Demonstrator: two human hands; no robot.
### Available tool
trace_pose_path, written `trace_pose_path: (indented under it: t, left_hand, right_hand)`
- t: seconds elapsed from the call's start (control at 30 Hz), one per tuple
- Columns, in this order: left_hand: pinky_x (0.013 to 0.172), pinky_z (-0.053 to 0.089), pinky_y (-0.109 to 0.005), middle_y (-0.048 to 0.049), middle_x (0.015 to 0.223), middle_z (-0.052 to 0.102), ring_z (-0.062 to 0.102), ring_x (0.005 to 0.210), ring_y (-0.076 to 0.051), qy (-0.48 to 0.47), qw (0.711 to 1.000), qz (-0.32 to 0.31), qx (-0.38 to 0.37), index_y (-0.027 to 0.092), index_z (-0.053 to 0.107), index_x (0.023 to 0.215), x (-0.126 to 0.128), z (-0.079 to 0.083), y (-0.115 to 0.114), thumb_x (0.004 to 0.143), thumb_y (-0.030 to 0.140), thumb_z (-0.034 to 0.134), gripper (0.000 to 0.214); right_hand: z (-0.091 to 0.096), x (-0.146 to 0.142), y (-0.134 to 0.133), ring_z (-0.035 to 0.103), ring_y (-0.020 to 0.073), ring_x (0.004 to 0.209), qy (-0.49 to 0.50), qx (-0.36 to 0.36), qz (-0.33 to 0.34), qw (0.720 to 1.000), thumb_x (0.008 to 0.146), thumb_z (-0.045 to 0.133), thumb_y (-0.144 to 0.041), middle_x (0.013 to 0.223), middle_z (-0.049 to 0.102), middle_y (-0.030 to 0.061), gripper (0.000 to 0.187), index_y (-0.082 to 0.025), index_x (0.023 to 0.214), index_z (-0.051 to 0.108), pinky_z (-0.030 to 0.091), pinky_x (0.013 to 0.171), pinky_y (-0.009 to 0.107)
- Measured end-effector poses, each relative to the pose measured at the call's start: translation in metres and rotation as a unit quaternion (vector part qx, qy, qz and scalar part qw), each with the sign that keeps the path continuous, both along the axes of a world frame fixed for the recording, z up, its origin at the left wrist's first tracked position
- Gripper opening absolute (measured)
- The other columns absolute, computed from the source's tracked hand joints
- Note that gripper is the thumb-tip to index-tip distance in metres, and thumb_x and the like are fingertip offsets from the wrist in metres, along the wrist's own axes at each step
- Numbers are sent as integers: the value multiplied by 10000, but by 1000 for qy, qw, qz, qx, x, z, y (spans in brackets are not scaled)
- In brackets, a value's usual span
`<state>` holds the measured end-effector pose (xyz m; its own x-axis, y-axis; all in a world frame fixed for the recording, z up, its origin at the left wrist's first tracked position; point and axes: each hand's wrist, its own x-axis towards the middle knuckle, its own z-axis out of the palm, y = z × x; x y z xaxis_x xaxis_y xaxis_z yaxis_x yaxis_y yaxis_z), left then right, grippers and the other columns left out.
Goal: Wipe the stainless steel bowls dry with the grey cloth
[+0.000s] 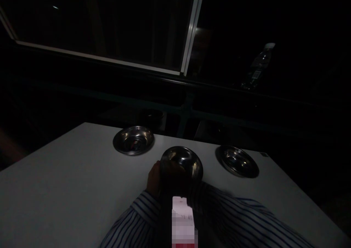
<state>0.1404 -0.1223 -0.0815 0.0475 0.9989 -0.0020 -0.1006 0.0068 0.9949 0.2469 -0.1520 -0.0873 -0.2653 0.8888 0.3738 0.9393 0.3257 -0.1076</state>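
Bowl in hand, two lying flat

Tipped-up middle bowl (183,161) over table (68,175), near rim clasped by curled left hand (153,178). Beyond right sleeve (236,211), right hand lost in dark; its grip cannot be told. Left of grip and farther off, left bowl (133,140); right of grip, right bowl (237,161); both flat. Judged: one bowl handled, two untouched

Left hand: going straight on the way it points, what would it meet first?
Probably the middle steel bowl, whose near rim the left hand already seems to touch; dim light leaves depth unclear.
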Motion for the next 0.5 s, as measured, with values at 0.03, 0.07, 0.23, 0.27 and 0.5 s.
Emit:
trace_pose_path:
  t: [0.03, 0.07, 0.23, 0.27, 0.5]
  left_hand:
    - [722, 470, -336, -79, 751, 661, 608, 748, -195, 4, 1000, 0, 2, 152, 613, 727, 0, 1, -1, 766, 317, 371, 295]
    - [718, 469, -336, -70, 723, 653, 604, 726, -191, 8, 1000, -2, 5, 159, 607, 708, -1, 3, -1, 760, 315, 381, 279]
    - [715, 459, -338, -53, 720, 628, 589, 727, -188, 18, 1000, 15, 3, 169, 575, 701, -2, 6, -3, 739, 340, 404, 245]
    - [717, 458, -340, -60, 750, 632, 591, 749, -192, 18, 999, 26, -5, 165, 572, 739, -1, 6, -3, 748, 351, 385, 264]
    - [721, 453, -330, -85, 783, 644, 599, 774, -198, 103, 994, 27, 1, 153, 585, 773, -4, 13, -3, 788, 395, 308, 368]
  right_hand:
    - [4, -2, 8, 483, 239, 1056, 0, -7, -3, 1000, 813, 428, -138, 1151, 528, 120, 349, -153, 1158, 482, 431, 864, 385]
    - [9, -3, 14, 468, 246, 1078, 2, -20, -1, 1000, 799, 424, -114, 1158, 526, 125, 367, -141, 1160, 482, 424, 877, 390]
    - [32, -2, 25, 512, 236, 1024, 28, -117, 65, 991, 756, 464, -112, 1107, 572, 95, 335, -147, 1077, 552, 429, 862, 353]
    - [37, 1, 23, 545, 224, 969, 29, -144, 81, 986, 753, 474, -123, 1057, 600, 82, 305, -158, 1038, 577, 448, 827, 330]
    - [79, 43, -5, 547, 233, 968, 110, -192, 41, 974, 761, 415, -153, 1030, 612, 93, 324, -157, 1031, 594, 412, 841, 366]
